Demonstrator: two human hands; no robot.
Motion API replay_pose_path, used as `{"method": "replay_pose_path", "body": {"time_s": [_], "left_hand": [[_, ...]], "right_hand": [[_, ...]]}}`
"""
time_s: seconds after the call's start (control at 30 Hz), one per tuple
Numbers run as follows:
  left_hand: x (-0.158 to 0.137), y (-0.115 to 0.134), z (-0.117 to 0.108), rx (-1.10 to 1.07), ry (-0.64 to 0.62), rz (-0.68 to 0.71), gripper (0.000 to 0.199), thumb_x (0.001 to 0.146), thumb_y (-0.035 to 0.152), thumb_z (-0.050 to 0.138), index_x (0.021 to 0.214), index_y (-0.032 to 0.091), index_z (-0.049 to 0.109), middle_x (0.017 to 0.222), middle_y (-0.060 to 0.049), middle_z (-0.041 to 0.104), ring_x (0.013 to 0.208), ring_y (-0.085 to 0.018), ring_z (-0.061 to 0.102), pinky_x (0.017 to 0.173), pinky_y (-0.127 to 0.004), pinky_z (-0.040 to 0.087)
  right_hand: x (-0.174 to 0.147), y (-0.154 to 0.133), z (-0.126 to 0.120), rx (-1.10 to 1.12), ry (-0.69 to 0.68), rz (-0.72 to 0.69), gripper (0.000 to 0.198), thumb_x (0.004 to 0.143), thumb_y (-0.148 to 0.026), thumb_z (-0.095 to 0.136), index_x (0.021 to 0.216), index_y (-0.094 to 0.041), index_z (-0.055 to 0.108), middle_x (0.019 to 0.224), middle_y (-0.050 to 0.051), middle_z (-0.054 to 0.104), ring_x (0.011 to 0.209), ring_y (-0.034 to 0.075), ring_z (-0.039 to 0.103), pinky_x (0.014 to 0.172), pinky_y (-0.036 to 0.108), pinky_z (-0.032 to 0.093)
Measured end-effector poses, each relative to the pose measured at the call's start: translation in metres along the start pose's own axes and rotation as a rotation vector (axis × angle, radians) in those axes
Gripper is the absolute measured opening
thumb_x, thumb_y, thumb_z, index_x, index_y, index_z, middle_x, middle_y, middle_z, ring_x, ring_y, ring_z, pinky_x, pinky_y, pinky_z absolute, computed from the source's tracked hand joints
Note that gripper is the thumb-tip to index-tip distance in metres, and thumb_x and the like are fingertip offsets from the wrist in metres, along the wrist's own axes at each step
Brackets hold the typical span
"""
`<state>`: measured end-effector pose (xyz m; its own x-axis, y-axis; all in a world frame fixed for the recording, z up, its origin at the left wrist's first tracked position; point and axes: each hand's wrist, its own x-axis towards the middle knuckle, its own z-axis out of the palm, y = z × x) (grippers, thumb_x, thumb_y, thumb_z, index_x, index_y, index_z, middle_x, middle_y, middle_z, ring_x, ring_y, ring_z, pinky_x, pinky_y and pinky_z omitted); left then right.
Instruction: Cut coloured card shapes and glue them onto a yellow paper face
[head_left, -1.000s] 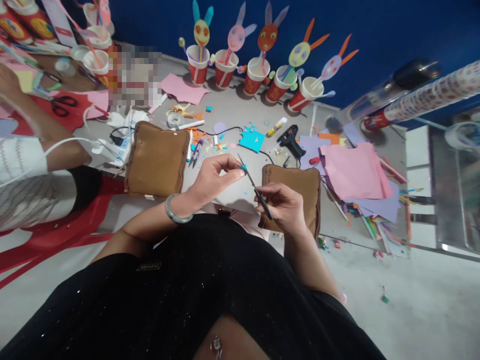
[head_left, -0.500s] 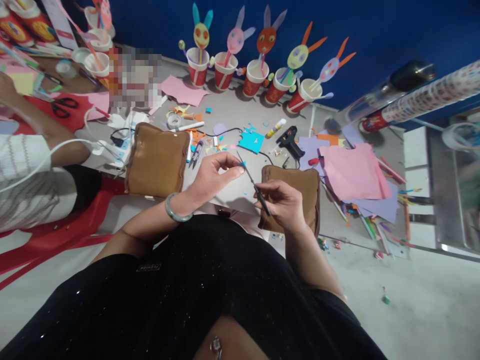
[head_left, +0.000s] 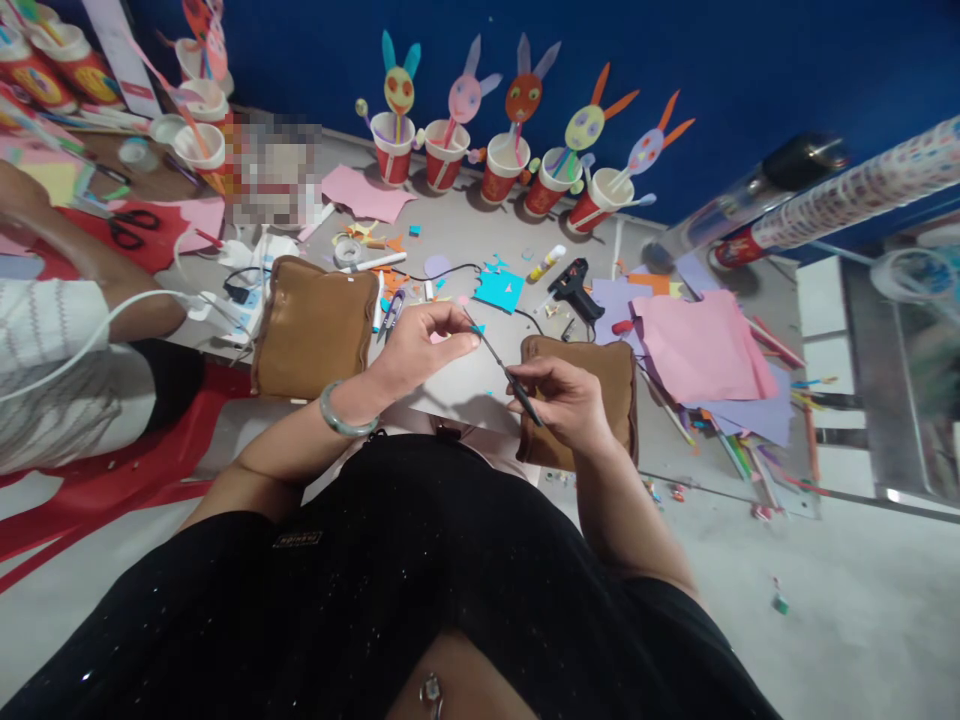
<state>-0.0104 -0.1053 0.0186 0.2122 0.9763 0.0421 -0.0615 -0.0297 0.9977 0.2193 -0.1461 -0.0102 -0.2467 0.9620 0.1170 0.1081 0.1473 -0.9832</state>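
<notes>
My left hand (head_left: 427, 350), with a bracelet (head_left: 346, 412) at its wrist, is closed in a pinch on a small blue paper scrap (head_left: 479, 329). My right hand (head_left: 566, 400) grips a slim dark pointed tool (head_left: 521, 393) by its thicker end. The thin tip runs up and left to the scrap and the left fingertips. I see the tool almost edge-on, so its exact kind is unclear. Beneath the right hand lies a brown cushioned pad (head_left: 619, 400). A cut blue paper sheet (head_left: 499, 290) lies on the table beyond both hands.
Several cups with paper rabbits (head_left: 504, 170) line the table's back. A glue gun (head_left: 579, 290), a glue stick (head_left: 547, 262) and pink paper (head_left: 705, 345) are to the right. Snips (head_left: 391, 318) and another brown pad (head_left: 315, 330) lie left, beside another person's arm (head_left: 90, 240).
The whole view has shifted slightly, with the table lower in the picture. My hands stay in nearly the same pose, the tool and blue scrap still held close together.
</notes>
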Motion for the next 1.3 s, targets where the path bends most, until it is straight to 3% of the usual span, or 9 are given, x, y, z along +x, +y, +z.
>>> {"method": "replay_pose_path", "body": {"time_s": [0.2, 0.77, 0.9, 1.0, 1.1, 1.3], "left_hand": [[0.002, 0.001, -0.003, 0.028, -0.008, -0.004, 0.005, 0.07, 0.018, 0.071, 0.067, 0.018, 0.067, 0.068, 0.001, 0.066, 0.066, -0.01, 0.055, 0.067, -0.027, 0.042], [0.012, -0.007, -0.009, 0.02, -0.041, 0.002, 0.005, 0.068, 0.021, 0.072, 0.065, 0.018, 0.068, 0.067, 0.001, 0.067, 0.066, -0.01, 0.055, 0.066, -0.027, 0.043], [0.015, -0.01, -0.009, -0.035, -0.063, -0.055, 0.008, 0.067, 0.023, 0.074, 0.067, 0.018, 0.068, 0.066, 0.001, 0.065, 0.064, -0.009, 0.054, 0.064, -0.026, 0.042], [0.016, -0.011, -0.007, -0.099, -0.102, -0.104, 0.009, 0.068, 0.024, 0.073, 0.066, 0.017, 0.067, 0.065, 0.002, 0.064, 0.063, -0.009, 0.055, 0.065, -0.025, 0.044], [0.017, -0.011, -0.004, -0.133, -0.154, -0.139, 0.008, 0.07, 0.023, 0.07, 0.066, 0.017, 0.066, 0.064, 0.002, 0.063, 0.063, -0.009, 0.056, 0.068, -0.026, 0.047], [0.019, -0.011, 0.004, -0.091, -0.27, -0.168, 0.007, 0.075, 0.021, 0.068, 0.071, 0.016, 0.066, 0.067, -0.001, 0.068, 0.066, -0.011, 0.062, 0.071, -0.027, 0.05]], "right_hand": [[0.003, 0.004, -0.002, 0.001, -0.014, -0.009, 0.038, 0.063, -0.039, 0.094, 0.095, -0.022, 0.082, 0.076, 0.002, 0.073, 0.067, 0.013, 0.063, 0.062, 0.027, 0.05], [0.005, 0.013, 0.003, 0.084, 0.015, 0.088, 0.04, 0.062, -0.043, 0.095, 0.092, -0.02, 0.08, 0.07, 0.001, 0.069, 0.062, 0.013, 0.061, 0.057, 0.026, 0.05], [0.007, 0.018, 0.004, 0.149, 0.158, 0.115, 0.038, 0.064, -0.043, 0.093, 0.09, -0.023, 0.076, 0.071, 0.0, 0.067, 0.059, 0.012, 0.059, 0.055, 0.027, 0.049], [0.012, 0.021, 0.004, 0.368, 0.321, 0.119, 0.034, 0.071, -0.05, 0.086, 0.091, -0.027, 0.071, 0.075, -0.002, 0.065, 0.057, 0.011, 0.054, 0.054, 0.025, 0.047], [0.014, 0.02, 0.008, 0.52, 0.317, 0.165, 0.037, 0.066, -0.046, 0.088, 0.094, -0.029, 0.07, 0.081, -0.003, 0.066, 0.064, 0.01, 0.056, 0.06, 0.025, 0.048], [0.016, 0.014, 0.02, 0.339, 0.292, 0.136, 0.033, 0.074, -0.047, 0.081, 0.096, -0.027, 0.064, 0.08, -0.002, 0.066, 0.065, 0.013, 0.059, 0.061, 0.028, 0.049]]}}
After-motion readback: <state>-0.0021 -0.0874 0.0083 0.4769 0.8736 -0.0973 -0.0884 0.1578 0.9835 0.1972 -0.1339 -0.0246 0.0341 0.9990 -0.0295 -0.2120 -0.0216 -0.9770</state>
